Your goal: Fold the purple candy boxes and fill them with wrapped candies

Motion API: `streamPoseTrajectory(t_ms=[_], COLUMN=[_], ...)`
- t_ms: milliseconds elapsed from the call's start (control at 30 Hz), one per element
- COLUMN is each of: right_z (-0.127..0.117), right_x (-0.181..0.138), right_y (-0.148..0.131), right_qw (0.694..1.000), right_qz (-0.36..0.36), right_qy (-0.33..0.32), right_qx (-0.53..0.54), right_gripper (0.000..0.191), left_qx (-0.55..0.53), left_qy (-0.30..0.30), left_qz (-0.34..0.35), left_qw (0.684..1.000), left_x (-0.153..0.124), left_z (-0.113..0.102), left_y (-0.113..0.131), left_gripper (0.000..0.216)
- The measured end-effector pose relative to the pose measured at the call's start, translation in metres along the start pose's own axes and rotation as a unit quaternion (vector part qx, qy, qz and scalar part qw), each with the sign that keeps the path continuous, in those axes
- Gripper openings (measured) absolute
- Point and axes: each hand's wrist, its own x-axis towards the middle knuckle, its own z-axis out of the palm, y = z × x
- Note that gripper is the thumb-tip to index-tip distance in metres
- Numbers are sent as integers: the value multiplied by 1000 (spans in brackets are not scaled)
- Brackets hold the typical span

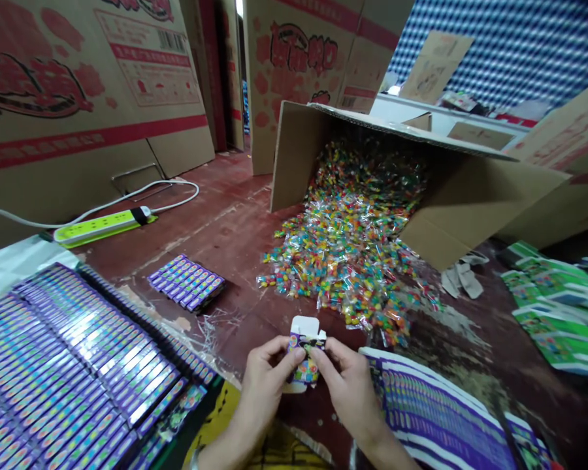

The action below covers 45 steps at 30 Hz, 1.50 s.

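Head view shows both bare hands meeting on one small purple box (310,373), which is held up just above the dark red surface (245,225), low and near the middle of the view. The left hand (267,378) clamps the box's left side: its thumb lies across the printed front, and its fingers curl round behind. The right hand (350,385) pinches the right side in the same way, thumb on the front, so both grips are closed on the box, with only its thickness between thumb and fingers. The thumb tips lie close together near the middle of the front. A white flap (305,325) stands up at the top of the box, and a pale flap shows at its lower end.

Beyond the hands, colourful wrapped packets (343,248) spill from a large carton (470,196) lying on its side. Overlapping flat purple cartons (436,405) lie just beside the right hand. Packed rows of purple boxes (78,365) fill the left, with a smaller group of boxes (186,282) standing apart from them.
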Motion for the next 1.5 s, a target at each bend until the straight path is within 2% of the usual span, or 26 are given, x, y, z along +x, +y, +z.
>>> streamPoseTrajectory(t_ms=[67, 167, 267, 400, 500, 600, 700, 767, 833, 967, 1100, 1300, 1400, 1500], right_z=[8, 16, 20, 20, 15, 11, 9, 9, 8, 6, 1, -6, -4, -1], right_x=[1, 5, 8, 8, 10, 15, 19, 21, 22, 25, 33, 47, 46, 34], right_y=[5, 12, 21, 26, 20, 10, 3, 1, -1, -9, -16, -11, -14, -22], right_qw=[1000, 996, 995, 996, 993, 991, 993, 986, 980, 981, 986, 972, 981, 994], right_qz=[-9, -22, -46, -66, -106, -126, -75, -44, -40, -40, 32, 81, 56, -39], right_qy=[27, 58, 67, 56, 52, 39, -6, -16, -18, -68, -95, -136, -125, -89], right_qx=[14, 63, 64, 15, -19, -3, 93, 158, 194, 174, 132, 172, 139, 47], right_gripper=[29, 35, 40, 28, 13, 16, 16, 12, 18, 24, 23, 26, 24, 22], left_qx=[-3, -10, 13, 40, 45, 26, -2, -19, -29, -14, 23, 20, 21, 48], left_qy=[55, 93, 61, -29, -92, -124, -108, -78, -59, -45, -32, -80, -82, -62], left_qz=[40, 104, 103, 70, 63, 54, 50, 58, 63, 59, 56, 62, 56, 50], left_qw=[998, 990, 993, 996, 993, 991, 993, 995, 996, 997, 998, 995, 995, 996], left_x=[-1, -3, -5, -6, -4, -4, -5, -6, -7, -8, -9, -10, -9, -8], left_z=[2, 0, -7, -18, -23, -24, -23, -22, -21, -22, -24, -23, -25, -29], left_y=[-6, -14, -17, -6, 3, 6, 3, 1, 0, 0, 2, 6, 6, 5], left_gripper=[25, 51, 54, 42, 29, 25, 24, 25, 26, 24, 24, 27, 40, 38])
